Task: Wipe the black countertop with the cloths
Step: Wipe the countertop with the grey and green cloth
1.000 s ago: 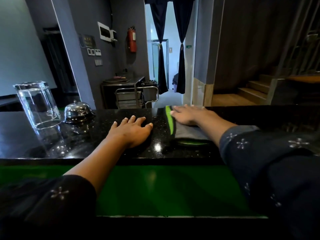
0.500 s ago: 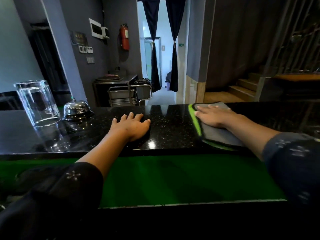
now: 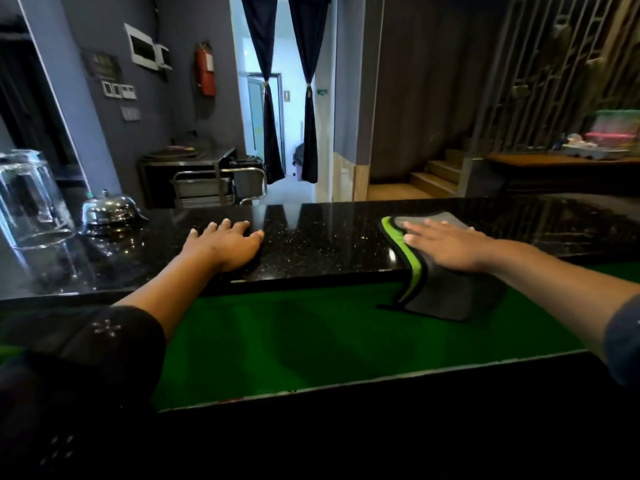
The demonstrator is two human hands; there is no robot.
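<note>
Grey cloth [image 3: 446, 289] under your flat, together-fingered right hand [image 3: 446, 245] has slid rightward, overhanging the countertop [image 3: 311, 244]; left hand [image 3: 227, 245] stays spread.

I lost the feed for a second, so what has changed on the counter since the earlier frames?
The right hand has slid the grey cloth to the right along the black countertop, pressing flat on it; its near part now hangs over the front edge. The left hand stayed flat in place, and the glass and bell have not moved.
</note>
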